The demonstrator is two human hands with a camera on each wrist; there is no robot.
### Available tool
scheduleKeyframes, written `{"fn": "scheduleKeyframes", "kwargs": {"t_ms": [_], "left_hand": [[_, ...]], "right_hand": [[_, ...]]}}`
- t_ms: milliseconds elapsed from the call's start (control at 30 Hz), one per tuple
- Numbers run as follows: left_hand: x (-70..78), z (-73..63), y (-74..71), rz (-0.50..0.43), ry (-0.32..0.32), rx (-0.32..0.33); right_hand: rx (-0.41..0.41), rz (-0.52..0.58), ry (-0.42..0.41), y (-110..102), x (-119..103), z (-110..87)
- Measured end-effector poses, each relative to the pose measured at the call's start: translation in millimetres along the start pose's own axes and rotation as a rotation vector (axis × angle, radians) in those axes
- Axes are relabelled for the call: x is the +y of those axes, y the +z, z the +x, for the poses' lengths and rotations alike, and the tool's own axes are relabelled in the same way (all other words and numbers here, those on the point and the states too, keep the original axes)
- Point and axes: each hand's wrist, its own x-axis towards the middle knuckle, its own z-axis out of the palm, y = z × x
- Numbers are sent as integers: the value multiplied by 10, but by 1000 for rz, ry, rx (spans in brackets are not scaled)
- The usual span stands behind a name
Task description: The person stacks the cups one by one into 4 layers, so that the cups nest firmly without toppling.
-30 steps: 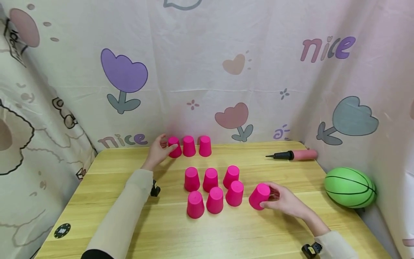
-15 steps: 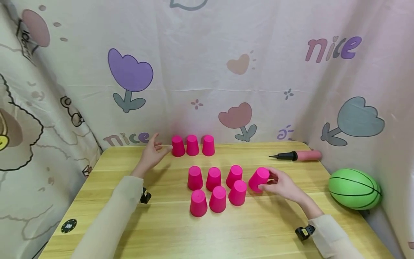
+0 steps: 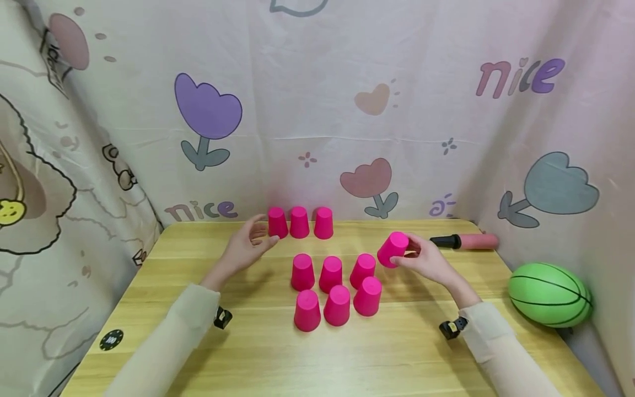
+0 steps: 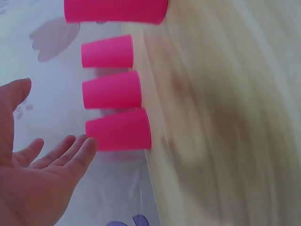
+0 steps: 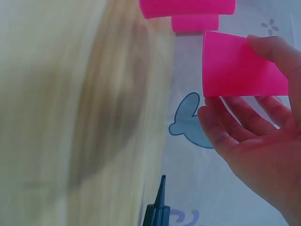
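Held cup (image 3: 392, 251): I watched this pink cup go farther back over the table (image 3: 307, 364). 1 second ago it was just right of the front cups (image 3: 331, 274). By now it was tipped, to the right of them and a bit behind, but not as far back as the back row (image 3: 299, 223).
What that meant: The cup was out on its own, in no group, so I judged that its move was only part done.
Right hand (image 3: 429, 262): It had that cup between its thumb and fingers.
Left hand (image 3: 244, 245): Its fingers were loose and held nothing. 1 second ago it was at the left cup of the back row, then it drew off a bit, and now it was close again. I could not tell if it touched.
Standing cups: The 3 in the back row and the 6 front cups were upside down and seemed to stay put.
Right wrist view: It showed me the pump's thin black tip (image 5: 160, 200), which the right hand hid in the head view.
Left wrist view: It showed the palm, with the fingertips by the left cup's top end.
Head view: Only here did I see the green ball (image 3: 550, 295), the round chip (image 3: 111, 339) and the pump's pink body (image 3: 476, 241).
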Motion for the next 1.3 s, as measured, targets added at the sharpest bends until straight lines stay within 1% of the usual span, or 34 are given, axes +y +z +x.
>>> {"fn": "scheduleKeyframes", "kwargs": {"t_ms": [133, 367, 500, 600, 700, 833, 967, 1067, 1300], "left_hand": [[40, -83, 112, -15, 46, -33], [89, -208, 297, 3, 68, -131], [88, -266, 373, 7, 59, -178], [86, -298, 421, 4, 38, -203], [79, -326, 458, 2, 43, -229], [50, -361, 505, -3, 53, -255], [24, -389, 548, -11, 52, -273], [16, -400, 569, -17, 51, -278], [20, -409, 627, -48, 69, -282]], "right_hand": [[7, -5, 16, 38, -23, 153], [7, 19, 26, 136, 21, 412], [14, 24, 19, 229, 43, 553], [10, 29, 11, 307, 62, 667], [0, 30, 3, 382, 57, 771], [-8, 15, -13, 491, 43, 900], [-20, -7, -12, 597, 44, 1009], [-31, -2, -4, 658, 41, 1079], [-44, 9, -20, 768, 58, 1229]]}}
